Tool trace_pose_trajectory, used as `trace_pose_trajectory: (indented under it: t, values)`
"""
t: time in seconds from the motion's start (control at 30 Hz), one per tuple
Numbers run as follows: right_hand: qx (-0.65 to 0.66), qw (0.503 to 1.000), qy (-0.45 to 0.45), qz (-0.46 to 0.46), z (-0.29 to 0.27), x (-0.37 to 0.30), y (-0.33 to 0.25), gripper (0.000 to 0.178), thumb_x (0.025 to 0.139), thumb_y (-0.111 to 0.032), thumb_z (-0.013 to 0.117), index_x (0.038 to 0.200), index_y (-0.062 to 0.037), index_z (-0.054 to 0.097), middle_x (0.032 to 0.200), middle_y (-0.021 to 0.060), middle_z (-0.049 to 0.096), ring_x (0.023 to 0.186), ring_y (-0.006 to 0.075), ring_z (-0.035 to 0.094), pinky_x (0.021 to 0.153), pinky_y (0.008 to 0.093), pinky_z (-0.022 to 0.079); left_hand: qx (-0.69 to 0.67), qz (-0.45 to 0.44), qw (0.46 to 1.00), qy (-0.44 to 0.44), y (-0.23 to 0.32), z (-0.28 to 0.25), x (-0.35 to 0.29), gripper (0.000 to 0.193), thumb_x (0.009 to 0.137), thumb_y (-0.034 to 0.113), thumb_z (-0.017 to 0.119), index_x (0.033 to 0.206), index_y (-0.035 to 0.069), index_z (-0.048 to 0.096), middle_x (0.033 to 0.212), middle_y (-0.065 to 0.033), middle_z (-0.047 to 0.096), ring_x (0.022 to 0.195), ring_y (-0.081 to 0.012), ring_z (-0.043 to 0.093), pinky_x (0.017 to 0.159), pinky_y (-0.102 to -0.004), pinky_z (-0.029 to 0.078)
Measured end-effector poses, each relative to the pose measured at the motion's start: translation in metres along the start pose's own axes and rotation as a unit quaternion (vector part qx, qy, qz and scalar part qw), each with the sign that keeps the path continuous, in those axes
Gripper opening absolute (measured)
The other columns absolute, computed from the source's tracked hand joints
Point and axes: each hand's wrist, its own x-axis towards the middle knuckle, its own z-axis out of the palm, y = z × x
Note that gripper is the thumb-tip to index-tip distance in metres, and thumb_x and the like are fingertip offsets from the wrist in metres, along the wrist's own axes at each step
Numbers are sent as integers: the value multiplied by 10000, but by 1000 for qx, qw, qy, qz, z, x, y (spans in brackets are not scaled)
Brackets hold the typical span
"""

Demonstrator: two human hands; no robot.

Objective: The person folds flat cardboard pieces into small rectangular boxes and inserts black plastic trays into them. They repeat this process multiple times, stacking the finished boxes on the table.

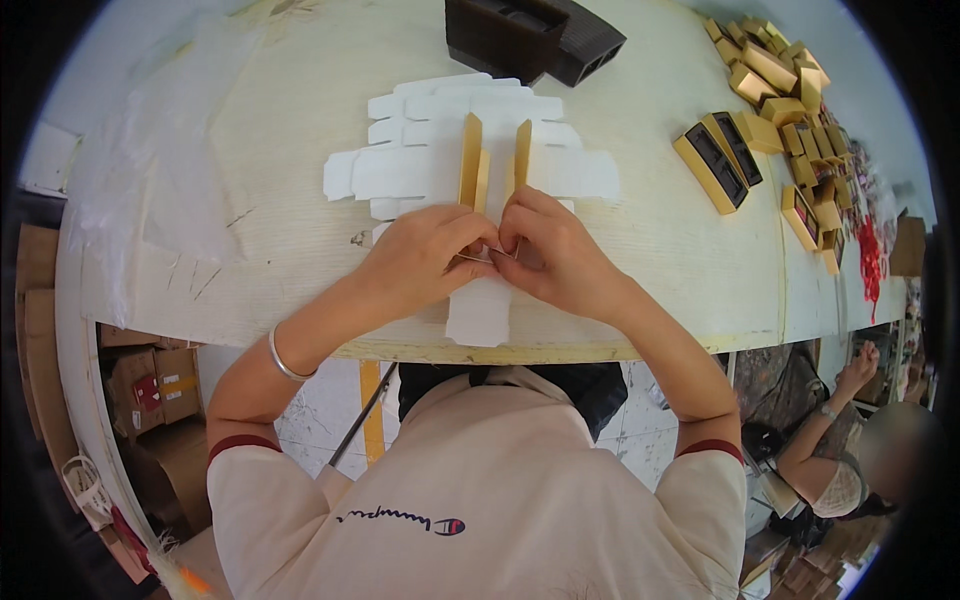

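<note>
Between my hands is a partly folded carton [470, 160], gold on the outer faces and white inside, with its two long side walls standing up. My left hand [425, 250] pinches the near left corner of it, fingers bent inward. Opposite, my right hand [560, 250] is closed on the near right corner, and the fingertips of both hands almost meet. A white end flap [478, 315] lies flat toward me, reaching the table's front edge. Beneath and beyond the carton spread several flat white carton blanks [395, 175], overlapping in a stack. My fingers hide the folded corners.
Two dark brown blocks with hollows [510, 35] stand at the far middle. Gold boxes with black inserts [715, 165] and a heap of gold boxes [775, 75] lie right. Clear plastic sheeting [150, 190] covers the left side. Another person's arm [825, 420] shows at lower right.
</note>
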Motion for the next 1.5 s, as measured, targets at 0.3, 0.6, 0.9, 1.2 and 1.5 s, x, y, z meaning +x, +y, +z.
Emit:
trace_pose_trajectory:
  t: [0.3,0.6,0.9,1.2,1.5]
  values:
    - [2,998,-70,4,-29,-16,-20,582,688,-20,720,1223,-70,498,1249,148,482,1009,285,528,842,360,446,-32,-94,995,9,6,1,-1,170,734,94,747,747,20,594,750,-78,564,631,-238,556,569,-324,434]
    - [-38,993,91,-64,7,-28,1,538,745,23,677,1252,-53,512,1008,120,632,875,236,571,754,327,462,-234,-173,954,-74,8,-19,11,156,838,112,668,781,-4,581,728,-60,522,612,-146,510,579,-288,418]
    - [-120,965,226,-59,25,-14,1,315,793,-27,667,1094,-75,585,1029,98,559,747,214,543,658,291,431,-250,-162,954,-27,3,-9,9,295,945,137,562,1172,78,383,1099,-70,500,690,-89,504,598,-235,460]
    - [-334,939,45,-61,12,-9,-5,173,714,-105,691,859,-64,607,889,43,536,788,211,527,673,332,354,28,-42,998,38,6,10,-4,146,829,33,652,923,-2,547,960,-97,532,683,-209,559,587,-284,462]
    - [-204,970,61,-122,-29,4,11,89,773,-86,674,857,-85,644,798,25,568,789,207,530,688,337,369,76,8,997,-7,8,-22,1,170,763,80,700,856,27,568,846,-83,561,815,-285,567,695,-378,474]
